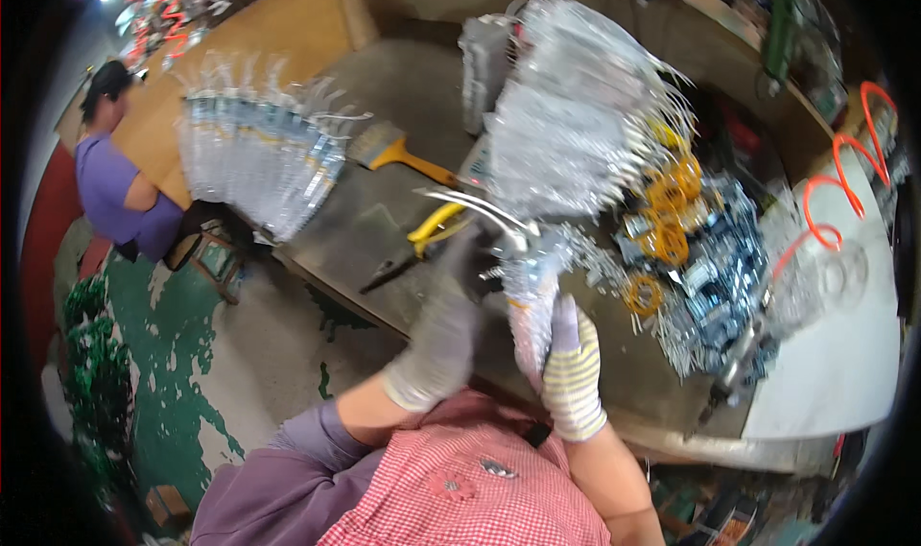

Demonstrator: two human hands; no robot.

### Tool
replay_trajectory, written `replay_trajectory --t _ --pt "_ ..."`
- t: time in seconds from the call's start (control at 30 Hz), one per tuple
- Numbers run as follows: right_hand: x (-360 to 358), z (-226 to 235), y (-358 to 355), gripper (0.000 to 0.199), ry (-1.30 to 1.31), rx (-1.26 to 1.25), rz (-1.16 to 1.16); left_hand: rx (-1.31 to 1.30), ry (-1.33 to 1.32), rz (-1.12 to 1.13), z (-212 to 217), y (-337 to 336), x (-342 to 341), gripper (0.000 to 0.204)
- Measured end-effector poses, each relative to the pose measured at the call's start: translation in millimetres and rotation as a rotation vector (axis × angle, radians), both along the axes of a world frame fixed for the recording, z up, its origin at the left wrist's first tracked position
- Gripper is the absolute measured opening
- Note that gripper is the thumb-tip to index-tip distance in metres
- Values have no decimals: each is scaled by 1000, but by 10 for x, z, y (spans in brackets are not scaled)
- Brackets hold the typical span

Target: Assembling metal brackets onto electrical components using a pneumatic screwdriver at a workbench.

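Observation:
My right hand, in a white glove with yellow stripes, is closed around the lower part of a bubble-wrapped part. The part is long and narrow, and held upright in front of my apron at the table's near edge. White wires stick out from its upper end toward the left. Beside it is my left hand, also gloved and smeared by motion; its fingers do not show clearly. Yellow-handled pliers lie on the table just beyond my left hand.
A large stack of wrapped parts stands behind, with another row at the left. Near it lies a brush. Orange rings, blue-grey metal pieces and a power screwdriver are on the right. A person sits far left.

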State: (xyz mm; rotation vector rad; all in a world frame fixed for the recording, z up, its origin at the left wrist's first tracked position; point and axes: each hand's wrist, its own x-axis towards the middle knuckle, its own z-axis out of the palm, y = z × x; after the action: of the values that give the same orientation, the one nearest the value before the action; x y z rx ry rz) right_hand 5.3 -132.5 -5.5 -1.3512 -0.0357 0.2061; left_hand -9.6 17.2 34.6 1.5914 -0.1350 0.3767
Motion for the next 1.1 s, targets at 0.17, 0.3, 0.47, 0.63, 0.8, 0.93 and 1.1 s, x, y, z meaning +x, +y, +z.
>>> replay_trajectory --t 0.17,0.3,0.47,0.63,0.8,0.93,1.1 --pt "-89 53 74 38 -205 -356 162 -143 -36 -176 -428 -10 -225 68" --pt "-111 145 -144 12 -485 -672 71 -11 66 348 -509 992 -107 72" --pt "-106 22 -440 7 -105 -237 -17 1081 -252 1153 356 2241 351 63" --pt "-56 -157 -464 3 -352 -466 31 1200 15 1096 268 2667 609 64" --pt "-72 -132 -478 2 -401 -460 54 1285 -127 1278 211 2496 650 68" --pt "-50 -67 -509 4 -441 -488 36 1215 -369 1263 203 1845 738 66" --pt "-30 -29 -461 4 -420 -442 57 1141 -757 727 295 801 1010 56"
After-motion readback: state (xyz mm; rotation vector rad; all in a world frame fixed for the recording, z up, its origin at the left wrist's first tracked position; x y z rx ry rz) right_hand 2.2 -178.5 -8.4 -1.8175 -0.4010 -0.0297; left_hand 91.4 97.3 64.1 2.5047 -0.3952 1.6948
